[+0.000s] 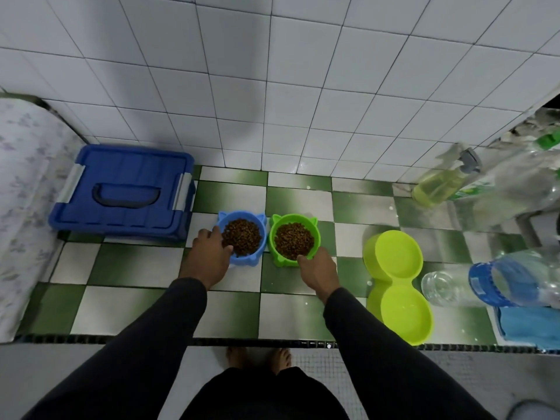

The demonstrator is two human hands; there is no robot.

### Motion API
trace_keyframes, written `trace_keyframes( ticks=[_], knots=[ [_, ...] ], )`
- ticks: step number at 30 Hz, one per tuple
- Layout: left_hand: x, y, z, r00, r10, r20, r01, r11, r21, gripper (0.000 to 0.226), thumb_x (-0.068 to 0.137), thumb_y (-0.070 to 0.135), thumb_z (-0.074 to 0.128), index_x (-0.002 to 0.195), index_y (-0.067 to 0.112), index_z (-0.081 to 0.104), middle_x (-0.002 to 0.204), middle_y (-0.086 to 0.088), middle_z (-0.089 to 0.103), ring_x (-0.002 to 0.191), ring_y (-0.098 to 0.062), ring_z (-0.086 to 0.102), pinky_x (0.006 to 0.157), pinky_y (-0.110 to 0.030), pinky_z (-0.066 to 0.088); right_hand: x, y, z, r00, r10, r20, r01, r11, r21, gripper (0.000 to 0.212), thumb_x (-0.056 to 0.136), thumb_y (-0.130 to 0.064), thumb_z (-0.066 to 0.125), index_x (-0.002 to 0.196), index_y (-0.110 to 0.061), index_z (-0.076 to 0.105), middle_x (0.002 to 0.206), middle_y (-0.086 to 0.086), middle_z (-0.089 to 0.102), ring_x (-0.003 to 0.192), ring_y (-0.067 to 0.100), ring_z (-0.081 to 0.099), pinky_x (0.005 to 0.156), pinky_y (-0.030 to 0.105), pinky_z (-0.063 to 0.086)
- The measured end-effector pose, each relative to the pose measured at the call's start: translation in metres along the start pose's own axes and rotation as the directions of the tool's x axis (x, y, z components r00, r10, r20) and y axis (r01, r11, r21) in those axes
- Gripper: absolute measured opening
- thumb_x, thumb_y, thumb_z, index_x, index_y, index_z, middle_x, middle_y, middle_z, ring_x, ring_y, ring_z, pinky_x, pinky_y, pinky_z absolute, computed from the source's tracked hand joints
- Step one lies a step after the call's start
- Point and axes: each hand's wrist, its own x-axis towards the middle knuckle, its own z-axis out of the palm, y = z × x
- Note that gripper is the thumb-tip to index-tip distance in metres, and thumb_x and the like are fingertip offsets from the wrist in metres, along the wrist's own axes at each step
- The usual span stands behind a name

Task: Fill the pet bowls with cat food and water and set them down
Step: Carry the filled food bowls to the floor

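Left hand (209, 253) pinching blue bowl (242, 237) rim, right hand (318, 268) pinching green bowl (294, 239) rim, both on the desk (136, 265). Risk: one-sided grip tilting on lift, spilling kibble (242, 236) away from fingers.

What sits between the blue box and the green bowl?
The blue bowl of cat food, gripped by the left hand, per the head view.
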Motion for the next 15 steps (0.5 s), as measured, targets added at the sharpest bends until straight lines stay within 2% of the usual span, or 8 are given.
trace_keyframes(
  ticks=[3, 6, 11, 15],
  knots=[
    [0.005, -0.003, 0.007, 0.998, -0.058, -0.01, 0.057, 0.995, -0.086, 0.044, 0.101, 0.025, 0.06, 0.138, 0.004, 0.046, 0.123, -0.024, 0.052, 0.111, -0.04, 0.055, 0.089, -0.044, 0.048, 0.007, 0.001, 0.005, 1.0, 0.028, -0.012, -0.028, 1.0, 0.014, 0.044, 0.095, -0.026, 0.067, 0.13, -0.003, 0.054, 0.124, 0.015, 0.063, 0.115, 0.034, 0.061, 0.091, 0.034, 0.05],
    [0.007, -0.007, 0.012, 0.994, -0.106, 0.003, 0.106, 0.985, -0.135, 0.035, 0.103, 0.026, 0.059, 0.128, 0.003, 0.052, 0.12, -0.026, 0.055, 0.105, -0.037, 0.055, 0.077, -0.034, 0.038, 0.018, 0.005, 0.009, 0.999, 0.032, -0.032, -0.032, 0.999, 0.015, 0.039, 0.09, -0.025, 0.068, 0.124, -0.007, 0.062, 0.115, 0.013, 0.069, 0.107, 0.032, 0.066, 0.09, 0.038, 0.055],
    [0.011, -0.009, 0.017, 0.98, -0.194, 0.033, 0.197, 0.962, -0.192, 0.034, 0.103, 0.031, 0.059, 0.124, 0.004, 0.058, 0.117, -0.028, 0.056, 0.102, -0.041, 0.058, 0.075, -0.032, 0.037, 0.031, 0.013, 0.014, 0.998, 0.046, -0.046, -0.045, 0.999, 0.029, 0.038, 0.089, -0.023, 0.066, 0.124, -0.01, 0.064, 0.113, 0.013, 0.07, 0.104, 0.032, 0.066, 0.09, 0.04, 0.057],
    [0.011, -0.011, 0.022, 0.978, -0.209, 0.004, 0.204, 0.947, -0.25, 0.032, 0.102, 0.03, 0.06, 0.125, 0.008, 0.063, 0.114, -0.027, 0.06, 0.097, -0.04, 0.061, 0.075, -0.031, 0.04, 0.034, 0.016, 0.017, 0.997, 0.054, -0.056, -0.051, 0.997, 0.057, 0.036, 0.087, -0.021, 0.066, 0.121, -0.01, 0.063, 0.11, 0.013, 0.069, 0.102, 0.031, 0.065, 0.091, 0.044, 0.057]
  ],
)
